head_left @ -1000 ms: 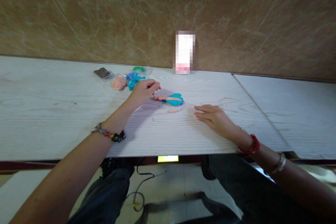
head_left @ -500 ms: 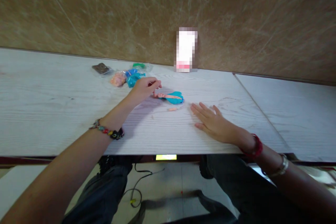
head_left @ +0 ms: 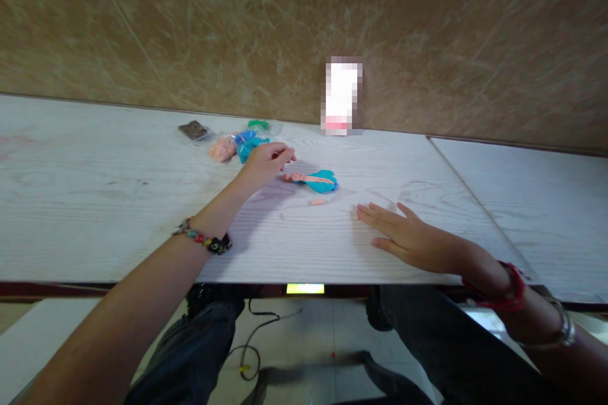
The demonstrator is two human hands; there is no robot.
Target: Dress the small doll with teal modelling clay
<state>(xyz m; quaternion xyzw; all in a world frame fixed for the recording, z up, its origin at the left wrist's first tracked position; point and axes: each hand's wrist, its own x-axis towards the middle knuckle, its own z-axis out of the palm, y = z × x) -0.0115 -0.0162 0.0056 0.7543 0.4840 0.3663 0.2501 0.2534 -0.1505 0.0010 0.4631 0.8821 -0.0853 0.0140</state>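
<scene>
A flat blue modelling-clay shape (head_left: 324, 188) with a pale pink strip along it lies on the white wood-grain table (head_left: 142, 221). Pink lumps sit at its left end. Just above that end is my left hand (head_left: 268, 160), its fingers curled together; anything small between them is hidden. A short pink clay roll (head_left: 317, 202) rests below the blue shape. My right hand (head_left: 403, 232) is spread with nothing in it, to the right of the clay and over the table's front half.
Behind my left hand are bags of clay: teal (head_left: 247, 149), pink (head_left: 222, 149), blue (head_left: 245, 137), green (head_left: 258, 124) and brown (head_left: 193, 130). A phone-like blurred bright object (head_left: 341, 98) leans on the brown marbled wall (head_left: 213, 31). A cable (head_left: 259, 329) lies on the floor.
My right hand has moved right and toward the front edge, away from the clay. My left hand stays close to the blue shape. The whole view has shifted slightly.
</scene>
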